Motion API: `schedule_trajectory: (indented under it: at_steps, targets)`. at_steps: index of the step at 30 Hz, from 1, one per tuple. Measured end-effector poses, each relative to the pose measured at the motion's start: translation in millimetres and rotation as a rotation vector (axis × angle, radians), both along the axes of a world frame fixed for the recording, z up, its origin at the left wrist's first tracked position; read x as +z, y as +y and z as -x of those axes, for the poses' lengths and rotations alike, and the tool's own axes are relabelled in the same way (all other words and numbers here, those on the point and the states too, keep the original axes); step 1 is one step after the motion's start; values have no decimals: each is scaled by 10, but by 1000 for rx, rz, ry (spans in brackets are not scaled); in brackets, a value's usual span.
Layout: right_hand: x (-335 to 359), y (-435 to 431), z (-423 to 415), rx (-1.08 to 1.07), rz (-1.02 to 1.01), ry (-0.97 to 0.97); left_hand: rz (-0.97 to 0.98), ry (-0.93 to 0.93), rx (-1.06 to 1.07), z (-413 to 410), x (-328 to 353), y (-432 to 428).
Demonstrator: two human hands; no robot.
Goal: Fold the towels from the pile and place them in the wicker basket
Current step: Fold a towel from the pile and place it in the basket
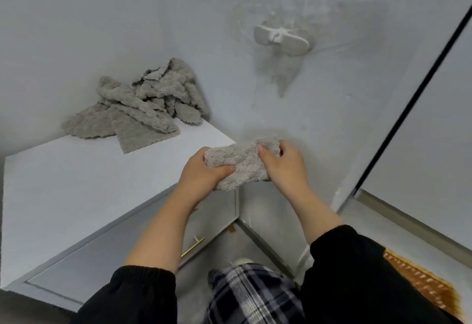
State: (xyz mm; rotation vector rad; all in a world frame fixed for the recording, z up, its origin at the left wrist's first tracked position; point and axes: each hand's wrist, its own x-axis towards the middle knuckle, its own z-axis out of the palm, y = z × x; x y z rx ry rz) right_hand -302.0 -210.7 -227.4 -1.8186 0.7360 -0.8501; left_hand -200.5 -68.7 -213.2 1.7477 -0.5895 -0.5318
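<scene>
Grey wall (pixel 332 93) across the whole background, with a dark strip (pixel 415 99) running diagonally down its right side. Below left, white worktop (pixel 76 183) of a low cabinet pushed into the corner, with a panelled door on its front.

At the worktop's far corner, against the wall, a loose pile of towels (pixel 143 104): grey, fluffy, scallop-edged, crumpled and overlapping. At the lower right edge, only a woven orange-brown sliver of the wicker basket (pixel 424 282), mostly hidden behind a black sleeve (pixel 357 272); contents impossible to tell. A like sleeve on the left forearm, plaid trousers (pixel 250 295) between the two.

Out past the worktop's right corner, in mid-air and touching nothing but the hands, one grey towel (pixel 242 162), bunched into a narrow band and stretched between them. Left hand (pixel 201 173) at the band's lower left end, fingers wrapped under and behind, thumb pressed across the front. Right hand (pixel 283 162) at the upper right end, thumb on the front face, fingers curled over the top edge and clamped on the cloth. Both forearms raised and angled inward, wrists near each other.

Higher on the wall, a white hook (pixel 281 39). Low on the cabinet front, a small brass handle (pixel 192 245).
</scene>
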Motion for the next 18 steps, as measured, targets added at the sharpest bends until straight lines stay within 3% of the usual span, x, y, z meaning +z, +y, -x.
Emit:
schedule_trajectory:
  at_steps: [6,10,13,18]
  targets:
    - [195,-179,939,-69,261,119,-36,37,-155,612,-37,-388]
    - [197,-231,1491,-106,311,133,-94,-5,-237,1016,-69,-621]
    - [-30,-450,1828,-149,189,177,-182,-9,-351,1313,-129,-776]
    - [-432,-814,2291,-209,-204,188,-297,31,-581,1777,-397,-1070]
